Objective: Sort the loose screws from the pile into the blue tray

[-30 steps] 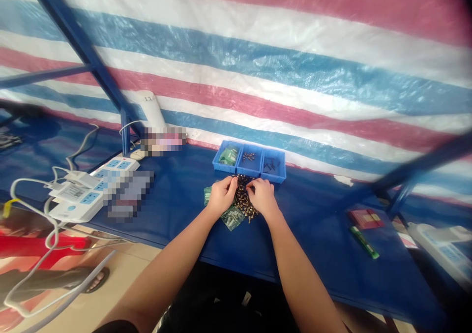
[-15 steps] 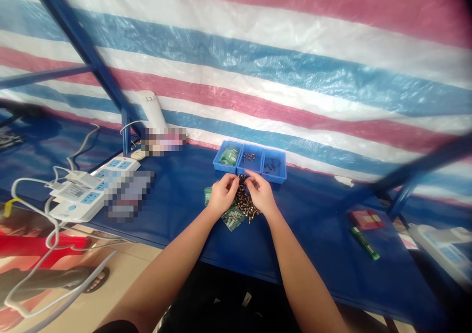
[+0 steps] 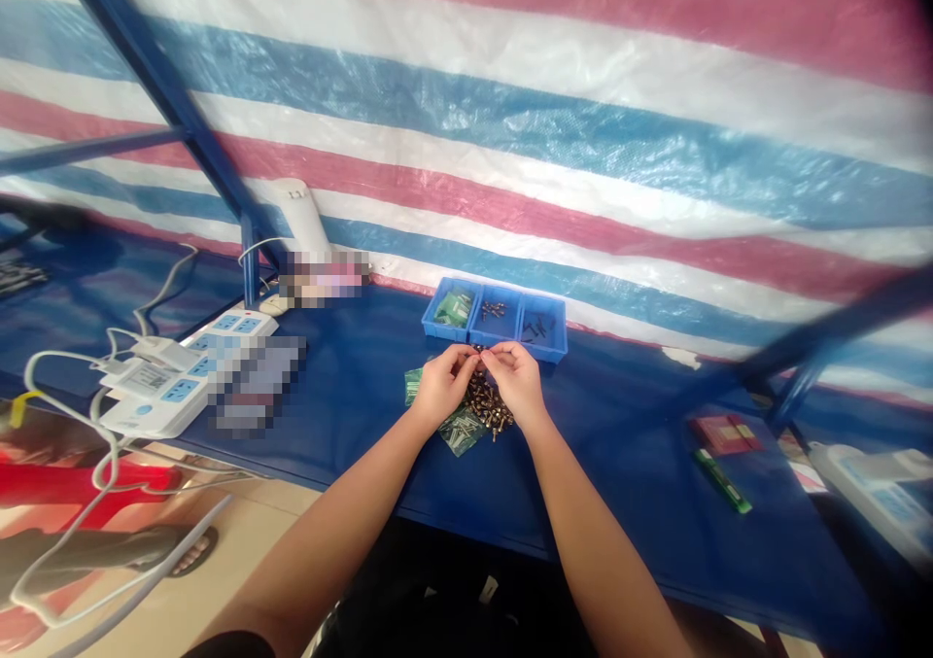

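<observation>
My left hand [image 3: 441,383] and my right hand [image 3: 515,378] meet fingertip to fingertip above a pile of small brass-and-dark metal fittings [image 3: 490,409]. Both are pinched closed; whatever sits between the fingertips is too small to make out. Partly under my left hand lie green-printed clear bags [image 3: 462,432] with pale metal pins inside. Just beyond my hands stands a blue three-part tray [image 3: 494,338]. Its left compartment has a green bag [image 3: 455,306], the middle one several small brass pieces [image 3: 494,309], and the right one several dark screw-like pieces [image 3: 537,328].
A white power strip [image 3: 190,371] with tangled cables and a blurred-out flat object [image 3: 260,386] are on the left of the blue table [image 3: 619,464]. A red box [image 3: 726,433] and a green packet [image 3: 721,480] lie right. Another person's foot [image 3: 193,553] shows lower left.
My right hand's fingers have moved left and in, so its fingertips now meet those of my left hand. The pile, bags and tray look the same.
</observation>
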Action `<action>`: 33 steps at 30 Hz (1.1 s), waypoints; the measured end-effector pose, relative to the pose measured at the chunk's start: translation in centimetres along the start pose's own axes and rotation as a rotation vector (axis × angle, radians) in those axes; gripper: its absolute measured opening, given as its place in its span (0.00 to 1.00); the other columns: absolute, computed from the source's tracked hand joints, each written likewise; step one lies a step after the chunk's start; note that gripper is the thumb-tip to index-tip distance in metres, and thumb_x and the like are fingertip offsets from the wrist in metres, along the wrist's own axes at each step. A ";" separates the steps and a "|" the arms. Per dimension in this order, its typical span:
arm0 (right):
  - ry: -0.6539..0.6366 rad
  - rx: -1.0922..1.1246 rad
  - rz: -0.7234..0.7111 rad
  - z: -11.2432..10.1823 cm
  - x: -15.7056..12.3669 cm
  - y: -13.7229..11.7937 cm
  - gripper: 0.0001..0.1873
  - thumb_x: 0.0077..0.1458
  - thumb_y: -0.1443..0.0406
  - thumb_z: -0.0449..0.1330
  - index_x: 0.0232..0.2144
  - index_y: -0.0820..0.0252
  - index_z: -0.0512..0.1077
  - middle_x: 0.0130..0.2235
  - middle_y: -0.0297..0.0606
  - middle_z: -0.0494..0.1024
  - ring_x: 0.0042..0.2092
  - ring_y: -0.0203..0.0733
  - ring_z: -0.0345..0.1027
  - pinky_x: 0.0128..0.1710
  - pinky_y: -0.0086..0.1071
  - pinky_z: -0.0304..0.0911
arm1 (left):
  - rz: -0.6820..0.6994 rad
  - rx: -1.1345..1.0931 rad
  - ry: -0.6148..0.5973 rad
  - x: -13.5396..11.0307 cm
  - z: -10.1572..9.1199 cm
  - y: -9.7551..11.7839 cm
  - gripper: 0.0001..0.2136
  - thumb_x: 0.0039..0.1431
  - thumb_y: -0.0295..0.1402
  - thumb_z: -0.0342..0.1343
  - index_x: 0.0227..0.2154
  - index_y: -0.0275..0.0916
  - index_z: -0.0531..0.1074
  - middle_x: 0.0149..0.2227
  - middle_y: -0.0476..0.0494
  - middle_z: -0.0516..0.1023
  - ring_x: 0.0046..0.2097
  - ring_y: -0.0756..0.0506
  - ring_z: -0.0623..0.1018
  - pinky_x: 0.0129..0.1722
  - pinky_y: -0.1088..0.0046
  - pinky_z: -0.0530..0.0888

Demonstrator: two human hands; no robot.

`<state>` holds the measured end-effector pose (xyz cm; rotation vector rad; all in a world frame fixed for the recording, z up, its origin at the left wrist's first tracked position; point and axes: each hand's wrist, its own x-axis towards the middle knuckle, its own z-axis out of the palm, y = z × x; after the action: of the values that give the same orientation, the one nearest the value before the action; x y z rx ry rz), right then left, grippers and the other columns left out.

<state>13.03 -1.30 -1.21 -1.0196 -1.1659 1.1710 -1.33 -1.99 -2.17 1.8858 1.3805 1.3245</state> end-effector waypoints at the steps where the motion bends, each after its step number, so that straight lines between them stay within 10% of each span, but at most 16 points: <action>1: -0.007 0.002 -0.002 0.0 0.0 0.0 0.12 0.50 0.57 0.65 0.33 0.56 0.70 0.31 0.36 0.80 0.34 0.43 0.77 0.40 0.37 0.71 | -0.013 0.002 0.001 0.0 0.0 -0.1 0.10 0.64 0.40 0.51 0.39 0.40 0.72 0.24 0.52 0.73 0.26 0.51 0.72 0.29 0.77 0.68; 33: -0.101 -0.183 -0.146 -0.1 -0.3 -0.3 0.13 0.52 0.60 0.63 0.41 0.57 0.77 0.41 0.40 0.81 0.40 0.44 0.75 0.43 0.38 0.71 | -0.081 -0.121 0.050 -0.1 -0.3 0.4 0.12 0.64 0.42 0.49 0.36 0.38 0.71 0.22 0.51 0.72 0.24 0.51 0.73 0.27 0.77 0.69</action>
<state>13.20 -1.68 -0.99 -1.0020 -1.4243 1.0241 -1.45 -2.27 -1.76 1.7117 1.3546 1.3912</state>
